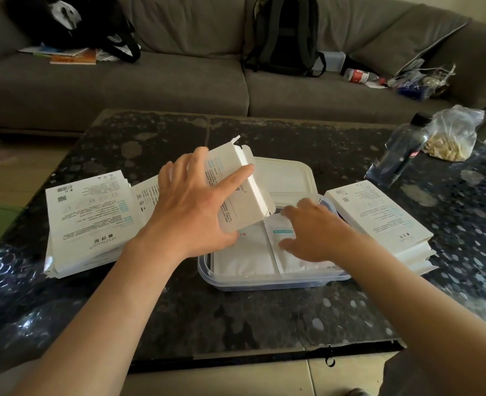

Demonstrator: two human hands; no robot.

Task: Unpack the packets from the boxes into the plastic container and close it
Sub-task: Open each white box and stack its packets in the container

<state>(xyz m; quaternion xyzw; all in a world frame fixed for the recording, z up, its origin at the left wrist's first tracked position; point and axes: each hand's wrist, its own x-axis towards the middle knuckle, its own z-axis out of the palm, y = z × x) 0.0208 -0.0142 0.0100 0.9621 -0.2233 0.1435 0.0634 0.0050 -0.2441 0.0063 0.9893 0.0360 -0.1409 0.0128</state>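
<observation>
Our left hand (190,207) grips an opened white box (236,190), tilted above the plastic container (264,282) on the desk (236,318). Our right hand (316,232) rests with loosely spread fingers, grasping nothing, on the white packets (247,255) lying inside the container. The lid (284,175) lies just behind the container. Emptied boxes (87,221) lie left of it, and stacked boxes (379,221) right of it.

On table (236,318), container (264,282) with packets (244,258) inside, lid (284,172) just behind. Left box stack (87,224) and right box stack (379,221) flanking; bottle (399,155) behind the right.
</observation>
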